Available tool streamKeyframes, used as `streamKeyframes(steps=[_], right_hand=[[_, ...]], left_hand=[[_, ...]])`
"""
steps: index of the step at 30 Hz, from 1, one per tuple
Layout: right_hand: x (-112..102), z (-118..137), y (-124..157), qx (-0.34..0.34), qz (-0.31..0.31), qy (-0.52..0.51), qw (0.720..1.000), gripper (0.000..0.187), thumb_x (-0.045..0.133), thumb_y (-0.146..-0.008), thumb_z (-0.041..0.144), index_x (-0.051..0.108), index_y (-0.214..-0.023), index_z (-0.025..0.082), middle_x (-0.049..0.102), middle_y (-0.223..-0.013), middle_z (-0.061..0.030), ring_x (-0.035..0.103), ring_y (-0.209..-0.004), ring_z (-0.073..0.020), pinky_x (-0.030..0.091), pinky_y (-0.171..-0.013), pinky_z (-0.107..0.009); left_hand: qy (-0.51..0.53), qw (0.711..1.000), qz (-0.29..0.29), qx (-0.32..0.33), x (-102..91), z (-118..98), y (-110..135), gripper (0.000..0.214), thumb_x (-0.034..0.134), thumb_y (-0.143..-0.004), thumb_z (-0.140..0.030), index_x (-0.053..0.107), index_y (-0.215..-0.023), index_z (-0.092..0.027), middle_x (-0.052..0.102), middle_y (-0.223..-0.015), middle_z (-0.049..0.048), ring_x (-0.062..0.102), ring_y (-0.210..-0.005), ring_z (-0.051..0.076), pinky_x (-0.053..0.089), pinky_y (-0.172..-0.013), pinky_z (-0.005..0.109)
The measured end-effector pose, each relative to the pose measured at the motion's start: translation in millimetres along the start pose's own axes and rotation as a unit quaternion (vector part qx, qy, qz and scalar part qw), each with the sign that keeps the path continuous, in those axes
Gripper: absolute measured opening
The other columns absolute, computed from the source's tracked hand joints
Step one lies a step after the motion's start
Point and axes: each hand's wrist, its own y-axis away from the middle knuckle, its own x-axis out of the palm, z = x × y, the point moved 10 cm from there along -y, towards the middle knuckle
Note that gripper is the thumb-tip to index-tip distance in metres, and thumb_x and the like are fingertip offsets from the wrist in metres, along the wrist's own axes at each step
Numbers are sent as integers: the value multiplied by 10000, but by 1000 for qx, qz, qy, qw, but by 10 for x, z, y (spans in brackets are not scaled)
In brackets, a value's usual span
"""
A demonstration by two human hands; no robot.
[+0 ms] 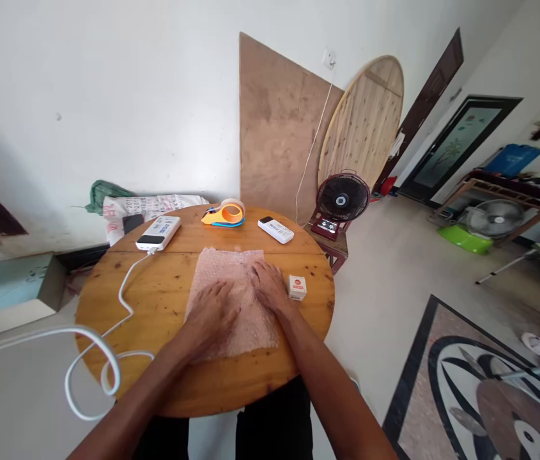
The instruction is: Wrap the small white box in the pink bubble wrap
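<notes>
A sheet of pinkish bubble wrap [224,271] lies flat in the middle of the round wooden table [164,294]. My left hand [212,313] rests palm down on its lower middle, fingers stretched out. My right hand [268,285] lies flat on the sheet's right edge, fingers spread. A small white box with a red mark [297,287] stands on the table just right of my right hand, not touching it.
At the table's back lie a white power bank [158,232] with a white cable [107,345] trailing off the left edge, an orange tape dispenser [224,213] and a white remote [275,229]. A black fan [341,199] sits on a stool behind; boards lean on the wall.
</notes>
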Motion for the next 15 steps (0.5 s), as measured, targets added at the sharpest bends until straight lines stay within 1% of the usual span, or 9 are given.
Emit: streamKeyframes(steps=[2, 4, 6, 8, 10, 12, 15], right_hand=[[-7, -6, 7, -3, -6, -7, 1000, 305, 369, -940, 242, 506, -1208, 191, 514, -1325, -92, 428, -1218, -205, 285, -998, -354], [-13, -11, 18, -5, -11, -14, 1000, 338, 389, -927, 234, 473, -1252, 192, 479, -1363, -91, 405, -1242, -204, 274, -1009, -352], [-34, -11, 28, -6, -21, -20, 1000, 372, 401, -916, 219, 443, -1285, 193, 458, -1382, -88, 386, -1255, -199, 266, -1016, -347], [-60, 0, 37, -9, -32, -17, 999, 352, 396, -917, 221, 458, -1262, 191, 487, -1345, -86, 401, -1229, -196, 280, -1003, -343], [-74, 13, 44, -10, -35, -2, 999, 288, 401, -919, 242, 507, -1182, 188, 537, -1267, -85, 434, -1175, -200, 311, -967, -339], [-71, 15, 46, -6, -33, 19, 999, 232, 423, -914, 265, 538, -1100, 187, 565, -1204, -82, 454, -1131, -205, 336, -930, -336], [-54, 19, 38, -8, -36, 42, 998, 220, 444, -907, 272, 531, -1089, 185, 563, -1195, -78, 449, -1132, -201, 341, -925, -334]], left_hand=[[-25, 1000, 4, 4, -56, -41, 2, 522, 463, -827, -315, 474, -1307, -111, 496, -1350, 178, 402, -1287, 326, 306, -1064, 480], [-53, 998, 15, 22, -85, -144, -2, 481, 469, -825, -308, 513, -1271, -131, 492, -1359, 167, 379, -1304, 332, 295, -1068, 482], [-76, 996, 31, 29, -76, -231, -9, 474, 478, -827, -330, 524, -1262, -144, 466, -1385, 164, 349, -1324, 336, 274, -1075, 492], [-93, 994, 44, 26, -40, -263, -11, 491, 494, -825, -388, 524, -1265, -172, 448, -1403, 154, 335, -1330, 341, 251, -1075, 518], [-103, 993, 52, 21, 8, -233, 2, 513, 496, -818, -465, 528, -1261, -209, 434, -1419, 131, 329, -1330, 347, 235, -1069, 546], [-107, 992, 63, 13, 65, -143, 20, 558, 469, -820, -520, 508, -1291, -223, 391, -1456, 116, 301, -1345, 352, 236, -1059, 562], [-119, 990, 71, 20, 124, -25, 23, 613, 418, -834, -556, 471, -1340, -214, 364, -1478, 115, 267, -1368, 342, 208, -1076, 561]])
